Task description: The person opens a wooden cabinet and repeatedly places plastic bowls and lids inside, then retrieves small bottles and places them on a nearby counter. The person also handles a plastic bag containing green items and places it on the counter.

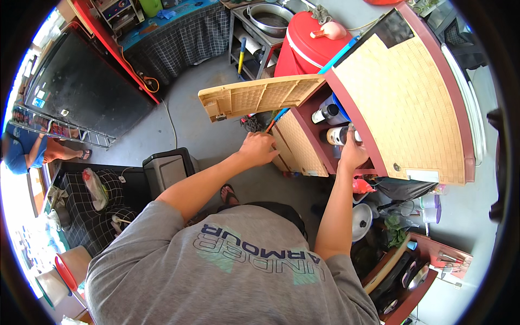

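Note:
My right hand [354,153] reaches into a plastic cabinet with maroon edges [375,126] and is wrapped around a dark bottle with a pale label [336,136]. Beside it, on the same shelf, lies or leans another dark-capped bottle with a white label [323,114]. A blue-rimmed container [340,110] sits behind the bottles, partly hidden by the frame. The woven-pattern door [260,97] of this compartment is swung out. Below that door my left hand [258,149] hovers with loosely bent fingers and holds nothing, close to the lower tan door [298,142].
A red drum-shaped container [306,42] stands behind the cabinet, beside a metal stand with a large pot [270,20]. A grey bin [168,168] is on the floor to my left. Another person [24,146] is beside a ladder [61,126] at far left.

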Tool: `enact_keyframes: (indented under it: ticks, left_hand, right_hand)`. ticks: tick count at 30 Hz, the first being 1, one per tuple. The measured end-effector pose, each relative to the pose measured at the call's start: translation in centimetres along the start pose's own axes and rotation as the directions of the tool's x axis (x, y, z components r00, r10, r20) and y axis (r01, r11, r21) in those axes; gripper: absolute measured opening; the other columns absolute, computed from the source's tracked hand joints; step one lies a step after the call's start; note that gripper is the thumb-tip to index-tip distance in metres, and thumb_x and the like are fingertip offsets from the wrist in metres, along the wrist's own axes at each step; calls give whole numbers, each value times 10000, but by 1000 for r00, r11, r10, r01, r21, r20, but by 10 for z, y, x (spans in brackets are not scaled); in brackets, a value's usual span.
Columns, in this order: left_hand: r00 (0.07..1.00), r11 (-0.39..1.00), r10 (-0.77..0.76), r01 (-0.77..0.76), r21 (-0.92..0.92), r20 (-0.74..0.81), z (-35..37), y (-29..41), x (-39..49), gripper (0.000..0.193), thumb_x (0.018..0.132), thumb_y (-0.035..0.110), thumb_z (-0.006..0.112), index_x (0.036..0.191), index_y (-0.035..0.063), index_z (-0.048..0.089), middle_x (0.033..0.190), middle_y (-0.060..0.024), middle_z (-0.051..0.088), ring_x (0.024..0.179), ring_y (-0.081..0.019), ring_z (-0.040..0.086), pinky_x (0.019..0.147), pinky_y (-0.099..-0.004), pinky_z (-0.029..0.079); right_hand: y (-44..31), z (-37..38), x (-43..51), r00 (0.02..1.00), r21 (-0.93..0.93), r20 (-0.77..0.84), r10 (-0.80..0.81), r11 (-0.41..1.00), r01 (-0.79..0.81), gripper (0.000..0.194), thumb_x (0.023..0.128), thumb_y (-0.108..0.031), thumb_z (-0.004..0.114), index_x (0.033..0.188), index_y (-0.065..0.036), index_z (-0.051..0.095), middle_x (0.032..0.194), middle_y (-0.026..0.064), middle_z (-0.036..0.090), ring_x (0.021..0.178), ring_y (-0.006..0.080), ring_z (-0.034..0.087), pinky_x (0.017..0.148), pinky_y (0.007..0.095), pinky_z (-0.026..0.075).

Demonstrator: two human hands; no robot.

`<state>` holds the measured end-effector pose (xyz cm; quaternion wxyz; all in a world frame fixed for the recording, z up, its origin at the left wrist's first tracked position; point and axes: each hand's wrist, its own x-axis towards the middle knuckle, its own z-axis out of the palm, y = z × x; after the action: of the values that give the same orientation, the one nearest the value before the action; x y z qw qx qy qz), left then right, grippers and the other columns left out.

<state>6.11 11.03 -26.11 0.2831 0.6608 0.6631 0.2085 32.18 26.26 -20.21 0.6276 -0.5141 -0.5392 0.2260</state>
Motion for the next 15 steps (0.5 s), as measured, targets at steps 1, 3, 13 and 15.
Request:
enact_keyframes:
  ticks: [1, 3, 13, 15]
  left_hand:
    - [1000, 1000, -16, 16, -22, 15, 2, 3, 9, 329, 887, 356, 776, 1088, 96, 752, 1077, -154, 764, 1079, -371, 708, 946, -508, 532]
    - [998, 997, -44, 47, -65, 48, 8, 13, 33, 335, 884, 369, 775, 1082, 99, 755, 1065, -168, 767, 1064, -383, 721, 908, -515, 565]
    - [965, 988, -73, 36, -149, -250, 32, 89, 167, 739, 810, 400, 850, 1423, 90, 577, 1240, -220, 717, 1117, -407, 715, 968, -513, 575]
    - [978, 965, -175, 146, -218, -118, 38, 99, 182, 795, 785, 384, 859, 1459, 95, 550, 1359, -221, 658, 1245, -396, 665, 1054, -502, 536]
  right_hand:
    - [-2, -4, -5, 997, 17, 20, 74, 997, -75, 348, 888, -31, 827, 1185, 103, 706, 1150, 140, 762, 968, 198, 732, 876, 344, 595]
    - [-5, -10, -17, 1000, -75, 13, -2, 997, 3, 255, 910, -61, 810, 1107, 74, 720, 1043, 107, 773, 895, 170, 731, 807, 316, 598]
    - [-5, -44, -51, 981, -108, 82, 177, 980, -168, 181, 944, -79, 798, 1100, -5, 744, 934, 32, 736, 794, 88, 660, 706, 262, 552]
    - [-3, -49, -57, 967, -8, 91, 236, 972, -237, 178, 947, -56, 795, 1102, 6, 732, 965, 18, 730, 839, 87, 657, 748, 268, 553]
